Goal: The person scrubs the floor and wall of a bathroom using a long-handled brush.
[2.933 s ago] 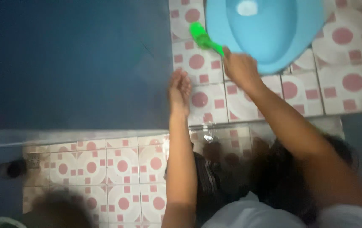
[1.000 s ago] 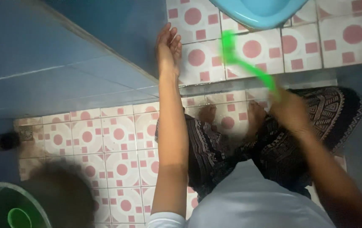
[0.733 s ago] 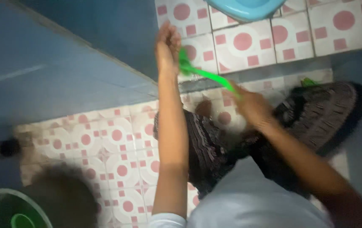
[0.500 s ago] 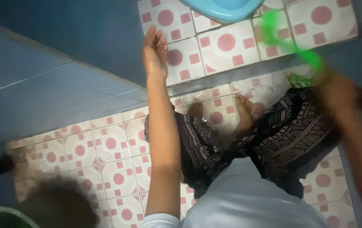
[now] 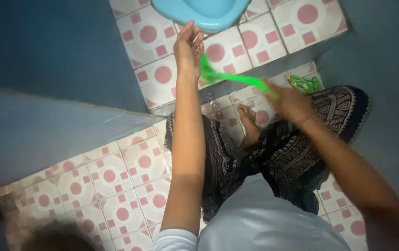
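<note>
Where my left hand (image 5: 189,46) reaches out at twelve o'clock, its fingers are spread apart and hold nothing; the head of the green brush (image 5: 229,76) lies just behind its wrist, so I cannot tell whether bristles and skin touch. My right hand (image 5: 291,102), at about two o'clock, is clamped around the brush handle, though motion smears both hand and handle and the grip itself is hard to make out. The blue squat toilet pan (image 5: 199,10) is cut off by the top edge, only its near rim showing, on a raised step of white tiles with pink circles and squares (image 5: 150,39); the brush head hangs over the front edge of that step, just below the pan. My dark patterned skirt (image 5: 302,153) covers most of the lower floor before me, and one bare foot (image 5: 248,125) shows from under it; the other foot is hidden. A small crumpled green packet (image 5: 305,84) lies at two o'clock, against the blue wall (image 5: 376,56), partly behind my right hand; its markings are too blurred to tell. A dark shape at seven o'clock is cut off by the bottom edge and unclear.
</note>
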